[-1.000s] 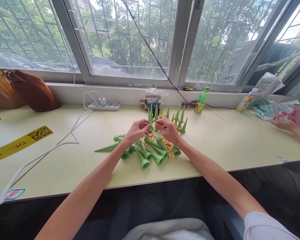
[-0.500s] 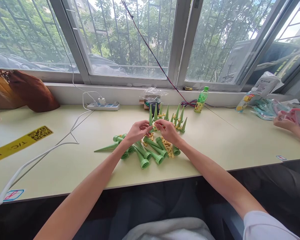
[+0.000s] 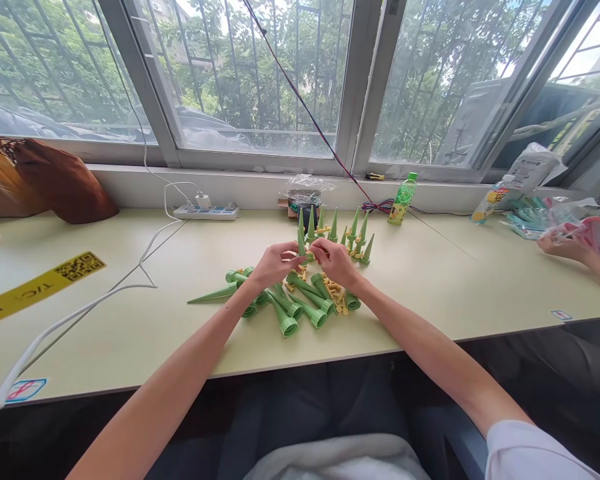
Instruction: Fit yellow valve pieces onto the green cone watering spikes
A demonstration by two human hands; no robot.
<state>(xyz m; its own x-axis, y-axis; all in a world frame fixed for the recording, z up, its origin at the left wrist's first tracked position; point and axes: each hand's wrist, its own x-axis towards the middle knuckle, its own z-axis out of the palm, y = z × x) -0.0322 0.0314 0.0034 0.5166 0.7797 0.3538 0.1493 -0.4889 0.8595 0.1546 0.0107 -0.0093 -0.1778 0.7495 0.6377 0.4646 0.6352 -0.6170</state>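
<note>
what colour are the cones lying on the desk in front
The lying cones are light green, as the head view, the only one, shows.

The green, cone-shaped plastic spike (image 3: 301,241) in my left hand (image 3: 276,261) looks smooth and softly matt; the pale-yellow, flat tabletop (image 3: 200,257) is smooth with a faint sheen. I see glossy, crinkled clear plastic film (image 3: 305,187) and a matt brown cloth drawstring bag (image 3: 65,183).

Green spike (image 3: 301,241) held upright, standing spikes (image 3: 363,231) rightward; lying spikes (image 3: 306,309) nearer, yellow pieces (image 3: 334,291) alongside
</note>
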